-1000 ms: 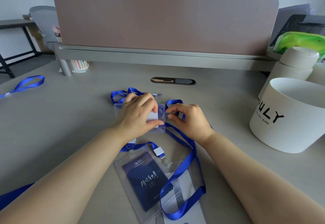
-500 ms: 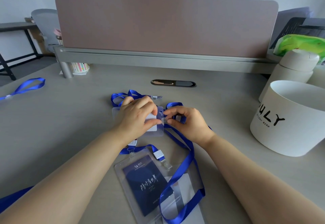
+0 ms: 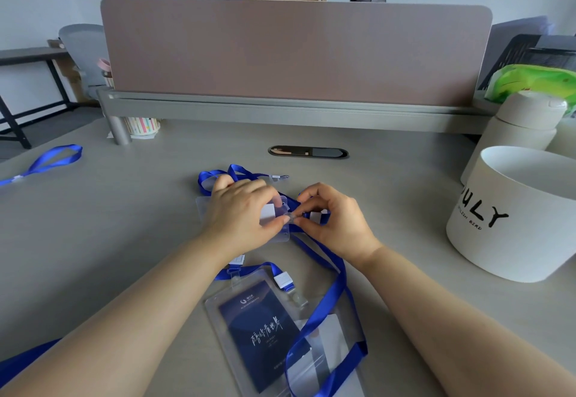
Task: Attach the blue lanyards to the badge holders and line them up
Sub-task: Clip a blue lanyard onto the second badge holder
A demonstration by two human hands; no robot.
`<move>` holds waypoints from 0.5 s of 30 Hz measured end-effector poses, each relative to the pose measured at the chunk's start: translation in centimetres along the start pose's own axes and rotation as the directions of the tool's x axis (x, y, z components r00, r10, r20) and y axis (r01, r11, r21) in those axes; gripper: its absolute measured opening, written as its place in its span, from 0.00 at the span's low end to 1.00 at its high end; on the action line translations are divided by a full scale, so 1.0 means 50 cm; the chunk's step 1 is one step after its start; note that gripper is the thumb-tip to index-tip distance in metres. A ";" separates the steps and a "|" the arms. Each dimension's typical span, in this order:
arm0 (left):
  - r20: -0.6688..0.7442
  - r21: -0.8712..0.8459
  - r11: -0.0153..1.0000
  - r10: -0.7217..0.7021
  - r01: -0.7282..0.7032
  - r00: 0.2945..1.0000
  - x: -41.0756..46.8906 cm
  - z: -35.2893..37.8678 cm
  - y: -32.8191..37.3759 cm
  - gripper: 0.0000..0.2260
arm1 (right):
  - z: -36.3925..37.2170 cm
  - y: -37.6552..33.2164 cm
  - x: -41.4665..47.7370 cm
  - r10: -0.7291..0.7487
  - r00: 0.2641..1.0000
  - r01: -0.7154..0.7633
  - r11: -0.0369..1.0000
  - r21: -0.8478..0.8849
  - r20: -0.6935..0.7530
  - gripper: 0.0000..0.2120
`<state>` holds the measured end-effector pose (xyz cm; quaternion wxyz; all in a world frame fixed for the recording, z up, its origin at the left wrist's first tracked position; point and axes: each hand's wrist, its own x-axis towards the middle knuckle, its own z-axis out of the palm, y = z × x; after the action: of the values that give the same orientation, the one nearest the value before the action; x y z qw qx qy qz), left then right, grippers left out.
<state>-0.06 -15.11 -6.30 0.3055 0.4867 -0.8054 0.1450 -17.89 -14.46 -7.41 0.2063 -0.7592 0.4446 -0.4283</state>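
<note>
My left hand (image 3: 241,214) presses down on and pinches a clear badge holder (image 3: 203,209) lying flat on the desk. My right hand (image 3: 335,219) pinches the clear clip end of a blue lanyard (image 3: 324,256) right at the holder's right edge, thumb and forefinger together. That lanyard's strap loops down toward me over a second clear holder with a dark blue card (image 3: 258,328), which has its own blue strap clipped at its top. Another blue lanyard (image 3: 237,170) lies bunched behind my left hand.
A loose blue lanyard (image 3: 53,158) lies at the far left. A white round tub (image 3: 514,219) marked with black letters and a white bottle (image 3: 523,122) stand on the right. A pink partition (image 3: 296,50) closes the back; a cable slot (image 3: 308,151) sits before it.
My right hand has shifted slightly and now pinches the lanyard clip tight against the holder's edge. My left hand stays on the holder. The view has tilted a little.
</note>
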 end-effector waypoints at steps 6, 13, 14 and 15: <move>0.033 -0.052 0.997 -0.049 0.050 0.998 0.010 -0.015 0.012 0.09 | 0.001 -0.005 -0.001 0.011 1.000 -0.011 1.000 -0.002 -0.016 0.15; 0.149 -0.011 0.996 -0.082 0.085 0.985 0.016 -0.031 0.023 0.07 | 0.003 -0.008 -0.001 0.024 0.999 -0.023 1.000 0.019 -0.033 0.17; 0.169 0.000 0.996 -0.087 0.088 0.982 0.017 -0.033 0.024 0.07 | 0.003 -0.010 -0.002 0.025 0.999 -0.024 0.999 0.026 -0.035 0.17; 0.181 0.010 0.996 -0.090 0.090 0.979 0.018 -0.035 0.025 0.07 | 0.002 -0.012 -0.002 0.027 0.999 -0.026 0.999 0.037 -0.040 0.18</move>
<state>-0.85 -14.17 -4.28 0.2368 0.5340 -0.8070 0.0869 -17.53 -14.07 -7.11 0.2166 -0.7405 0.4508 -0.4489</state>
